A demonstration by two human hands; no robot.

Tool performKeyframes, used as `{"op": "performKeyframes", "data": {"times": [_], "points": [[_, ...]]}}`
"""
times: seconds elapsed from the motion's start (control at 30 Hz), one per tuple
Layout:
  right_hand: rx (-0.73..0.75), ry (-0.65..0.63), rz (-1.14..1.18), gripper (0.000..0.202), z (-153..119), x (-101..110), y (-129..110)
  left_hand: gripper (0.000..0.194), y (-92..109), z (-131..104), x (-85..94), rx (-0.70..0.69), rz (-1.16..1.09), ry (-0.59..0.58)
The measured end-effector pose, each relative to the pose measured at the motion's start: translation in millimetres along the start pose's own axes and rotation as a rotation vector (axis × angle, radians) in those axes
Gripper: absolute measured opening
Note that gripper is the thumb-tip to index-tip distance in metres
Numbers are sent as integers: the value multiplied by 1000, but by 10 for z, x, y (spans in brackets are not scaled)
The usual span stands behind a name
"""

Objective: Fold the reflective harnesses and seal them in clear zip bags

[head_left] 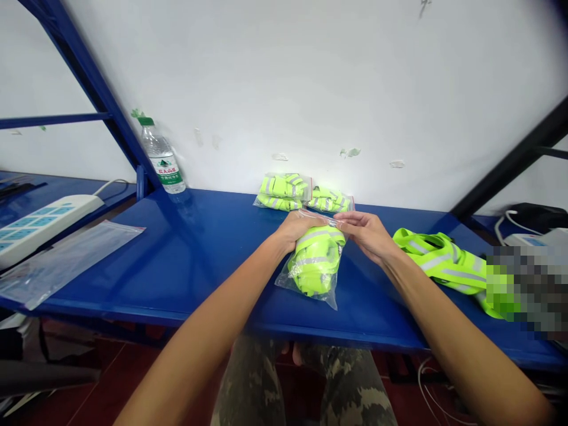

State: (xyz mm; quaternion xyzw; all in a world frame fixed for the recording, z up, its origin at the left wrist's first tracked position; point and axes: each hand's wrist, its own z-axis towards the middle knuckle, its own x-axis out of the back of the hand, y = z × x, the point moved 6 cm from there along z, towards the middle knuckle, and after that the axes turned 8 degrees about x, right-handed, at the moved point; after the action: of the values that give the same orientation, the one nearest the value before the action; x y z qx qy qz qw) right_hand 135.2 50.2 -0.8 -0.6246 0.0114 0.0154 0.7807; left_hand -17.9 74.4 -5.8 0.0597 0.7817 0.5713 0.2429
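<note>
A clear zip bag (329,294) with a bundle of neon-yellow reflective straps (316,260) inside lies on the blue table, its mouth facing away from me. My left hand (298,227) grips the left part of the bag's top edge, fingers closed over the plastic. At the right end of that edge, my right hand (364,233) pinches the plastic between thumb and fingers. Behind the hands, against the wall, sit two packed bags, a left bag (284,190) and a right bag (331,199). Loose reflective straps (444,263) lie to the right of my right forearm.
A water bottle (163,157) leans at the back left by the blue frame (95,83). Flat clear bags (84,254) and a white power strip (48,225) lie at the left. The blue table (199,260) ends just before my knees. White cables (428,384) hang below right.
</note>
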Motion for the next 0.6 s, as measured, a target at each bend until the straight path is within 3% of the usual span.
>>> {"op": "performKeyframes", "data": {"times": [0.13, 0.6], "points": [[-38, -9, 37, 42, -18, -62, 19, 32, 6, 18, 4, -6, 8, 0], [94, 58, -74, 44, 15, 1, -34, 23, -23, 42, 4, -45, 0, 29]]}}
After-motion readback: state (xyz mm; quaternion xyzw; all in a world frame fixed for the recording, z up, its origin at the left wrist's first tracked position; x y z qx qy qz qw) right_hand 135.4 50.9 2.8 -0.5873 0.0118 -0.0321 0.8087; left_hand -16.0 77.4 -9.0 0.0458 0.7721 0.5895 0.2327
